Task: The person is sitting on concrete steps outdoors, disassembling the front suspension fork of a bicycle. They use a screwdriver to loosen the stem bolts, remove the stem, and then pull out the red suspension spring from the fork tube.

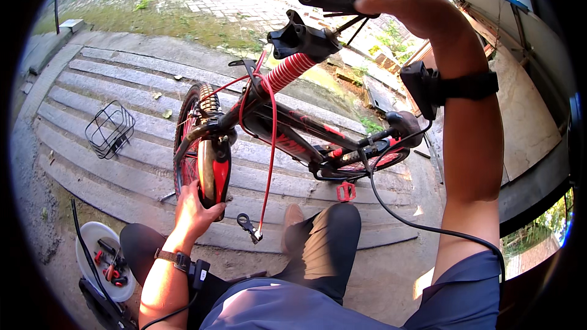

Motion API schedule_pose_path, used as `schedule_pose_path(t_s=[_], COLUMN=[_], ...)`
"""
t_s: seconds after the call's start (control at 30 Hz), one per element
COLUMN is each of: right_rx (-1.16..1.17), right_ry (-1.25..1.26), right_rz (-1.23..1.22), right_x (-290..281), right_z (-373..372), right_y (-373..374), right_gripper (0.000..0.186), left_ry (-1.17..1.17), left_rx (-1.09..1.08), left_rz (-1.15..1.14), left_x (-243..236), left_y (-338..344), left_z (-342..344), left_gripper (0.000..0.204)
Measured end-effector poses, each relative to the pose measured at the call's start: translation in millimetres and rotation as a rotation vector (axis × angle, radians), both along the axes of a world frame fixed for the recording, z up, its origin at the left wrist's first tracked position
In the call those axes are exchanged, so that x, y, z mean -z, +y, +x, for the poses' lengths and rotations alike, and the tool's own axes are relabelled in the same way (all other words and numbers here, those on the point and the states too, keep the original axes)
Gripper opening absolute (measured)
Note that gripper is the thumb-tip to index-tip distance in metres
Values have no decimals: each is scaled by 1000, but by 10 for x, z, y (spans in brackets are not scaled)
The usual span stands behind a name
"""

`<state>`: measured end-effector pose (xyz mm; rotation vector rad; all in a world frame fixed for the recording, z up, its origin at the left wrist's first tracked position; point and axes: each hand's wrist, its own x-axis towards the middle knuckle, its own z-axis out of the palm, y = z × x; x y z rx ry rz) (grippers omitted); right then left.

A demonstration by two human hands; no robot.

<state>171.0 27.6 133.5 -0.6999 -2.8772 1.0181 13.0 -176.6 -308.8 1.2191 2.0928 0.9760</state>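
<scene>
A black and red bicycle (287, 134) stands in front of me, its bare black stem (296, 36) tilted up above a red-striped head tube (290, 72). My right hand (400, 0) is closed on a folding hex key set (330, 0), thumb pressed to its black body. Thin keys fan out below it, and one reaches down to the stem. With fingers and thumb astride it, my left hand (197, 211) grips the lower end of the front mudguard (220, 174), close to the tyre. A small clamp with a lever (247, 226) dangles from a red cable (272, 153).
A black wire basket (110, 131) lies on the ridged concrete slab (92, 101) at left. By my left knee stands a white bucket (85, 269) holding several hand tools. The saddle (406, 125) and a red pedal (346, 192) stick out right of the frame.
</scene>
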Motion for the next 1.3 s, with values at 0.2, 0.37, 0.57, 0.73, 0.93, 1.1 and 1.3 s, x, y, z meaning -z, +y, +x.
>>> schedule_pose_path(t_s=[0.2, 0.37, 0.57, 0.73, 0.93, 1.1, 1.3], right_rx=[229, 96, -319, -419, -198, 245, 379], right_ry=[-416, -140, 236, 539, 570, 462, 286], right_rz=[914, 1136, 1270, 1334, 1334, 1405, 1437], right_x=[214, 390, 476, 706, 865, 1010, 922], right_z=[-583, -406, -66, 91, 108, 154, 138], right_y=[-612, -306, -188, -155, -76, -281, -360], right_gripper=[56, 50, 31, 18, 35, 52, 66], left_ry=[22, 2, -14, 15, -3, -21, -14], left_rx=[-28, 13, -8, -3, 7, 6, 7], left_rz=[13, -12, -6, 12, 4, -10, -2], left_x=[54, -4, -33, -20, 9, -3, 2], left_y=[-21, -4, -26, -43, -34, -40, -55], left_z=[-33, -21, -27, -37, -56, -61, -63], left_gripper=[85, 85, 86, 85, 87, 88, 88])
